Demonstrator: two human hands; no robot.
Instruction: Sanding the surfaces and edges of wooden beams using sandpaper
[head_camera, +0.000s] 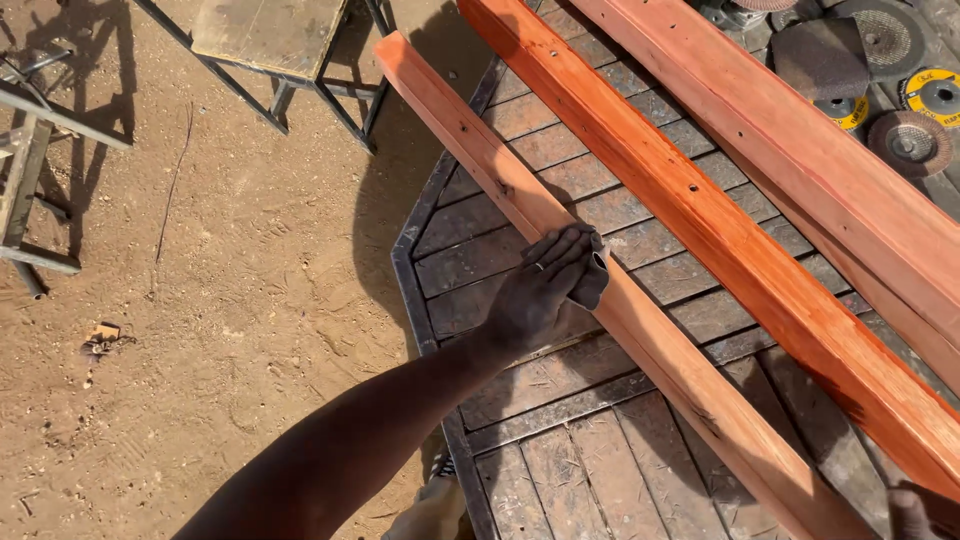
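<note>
Dark cloth (590, 280) is pressed w/ left hand (540, 295) onto pale wood beam (620, 310); right hand (915, 512) barely seen, grip can't be told.

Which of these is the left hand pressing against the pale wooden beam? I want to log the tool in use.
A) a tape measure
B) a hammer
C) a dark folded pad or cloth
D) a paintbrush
C: the left hand lies flat on the pale wooden beam with a dark folded pad tucked under its fingers; no brush, hammer or tape shows.

beams (640, 330): wood, reddish, smooth | bench (560, 420): rough planks, metal frame
</note>
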